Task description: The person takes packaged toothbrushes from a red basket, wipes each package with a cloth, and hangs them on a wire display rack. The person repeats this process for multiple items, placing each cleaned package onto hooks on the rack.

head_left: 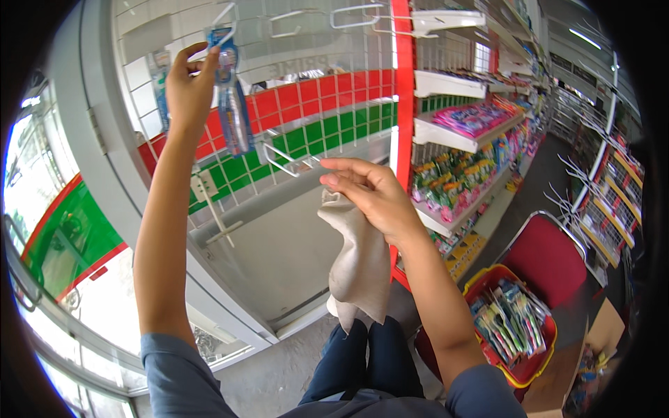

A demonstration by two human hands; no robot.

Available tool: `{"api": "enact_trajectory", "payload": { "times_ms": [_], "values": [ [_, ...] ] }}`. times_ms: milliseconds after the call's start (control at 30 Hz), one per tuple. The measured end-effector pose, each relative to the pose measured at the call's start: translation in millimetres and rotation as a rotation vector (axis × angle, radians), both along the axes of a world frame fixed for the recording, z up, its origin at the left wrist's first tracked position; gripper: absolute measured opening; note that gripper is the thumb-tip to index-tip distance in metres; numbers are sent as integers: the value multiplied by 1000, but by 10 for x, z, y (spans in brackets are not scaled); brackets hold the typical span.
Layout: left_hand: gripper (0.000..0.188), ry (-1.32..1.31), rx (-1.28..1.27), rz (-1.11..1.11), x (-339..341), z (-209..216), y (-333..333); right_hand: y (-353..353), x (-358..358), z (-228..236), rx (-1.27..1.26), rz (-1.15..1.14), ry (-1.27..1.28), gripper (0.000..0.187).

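Note:
At the upper left, my left hand (191, 87) is raised to a wire grid, its fingers closed at the top of a blue toothbrush pack (235, 115). That pack hangs upright beside a white metal hook (224, 14). Another blue pack (159, 83) hangs partly behind my left hand. In the middle, my right hand (380, 202) pinches a beige cloth (359, 261) that dangles below it. My right fingertips are close to the end of a lower hook (282, 164); whether they touch it, I cannot tell.
White shelves (449, 132) with colourful packets stand to the right. A red and yellow basket (547, 341) full of packs sits by a red chair (547, 251). Bare hooks (355, 15) project from the grid. A glass door (77, 230) lies at the left.

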State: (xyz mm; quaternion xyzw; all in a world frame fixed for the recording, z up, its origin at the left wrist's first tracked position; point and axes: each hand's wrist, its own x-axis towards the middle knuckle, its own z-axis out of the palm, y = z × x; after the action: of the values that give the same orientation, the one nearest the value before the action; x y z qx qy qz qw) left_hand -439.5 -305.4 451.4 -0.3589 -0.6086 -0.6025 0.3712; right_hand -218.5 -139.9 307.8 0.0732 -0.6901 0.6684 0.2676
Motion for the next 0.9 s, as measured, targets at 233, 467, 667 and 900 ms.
{"api": "enact_trajectory", "payload": {
  "times_ms": [233,467,667,900],
  "values": [
    [36,-40,-134,-415,1268,-667,-1,305,1077,-337,-108,-266,24,29],
    [26,-224,-315,-927,2215,-1665,510,482,2412,-835,-123,-637,-74,31],
    [19,-684,-596,-1318,2682,-2779,1297,666,3711,-1285,-177,-993,-219,30],
    [23,-995,-766,-1477,3274,-3827,1780,1238,4737,-2063,-42,-1484,-487,29]
  ]
}}
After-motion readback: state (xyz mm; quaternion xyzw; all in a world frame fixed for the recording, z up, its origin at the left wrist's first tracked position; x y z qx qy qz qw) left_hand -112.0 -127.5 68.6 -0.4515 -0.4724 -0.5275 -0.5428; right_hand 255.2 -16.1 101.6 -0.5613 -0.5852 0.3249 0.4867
